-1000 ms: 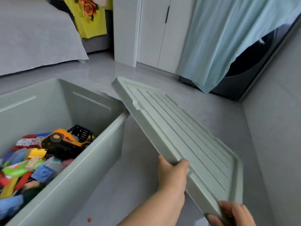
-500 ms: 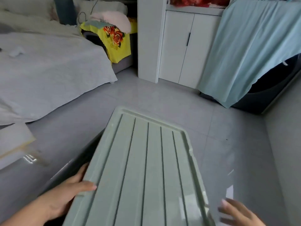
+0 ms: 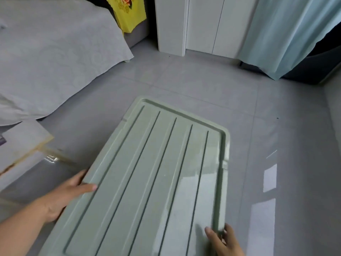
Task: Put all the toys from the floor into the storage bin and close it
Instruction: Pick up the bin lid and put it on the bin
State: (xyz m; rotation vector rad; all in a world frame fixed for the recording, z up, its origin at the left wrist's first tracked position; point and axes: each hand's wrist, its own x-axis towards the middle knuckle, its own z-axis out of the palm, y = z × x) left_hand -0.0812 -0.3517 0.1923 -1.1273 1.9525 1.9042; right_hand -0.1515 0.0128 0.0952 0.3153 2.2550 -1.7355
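The pale green ribbed lid (image 3: 156, 178) lies flat across the storage bin and hides the whole bin and the toys inside. My left hand (image 3: 68, 193) grips the lid's left long edge, thumb on top. Low at the right, my right hand (image 3: 224, 241) holds the near right edge, thumb on the lid's surface and fingers around the rim. No toys show on the floor.
A bed with a grey cover (image 3: 46, 52) fills the left. A light board or box corner (image 3: 20, 145) juts in at the left. White cabinet doors (image 3: 199, 24) and a light blue curtain (image 3: 286, 34) stand at the back. Grey tiled floor (image 3: 203, 80) lies around the bin.
The lid went from tilted beside the open bin to lying flat over it, hiding the toys. My left hand shifted to the lid's left edge, my right hand stayed at its near right edge.
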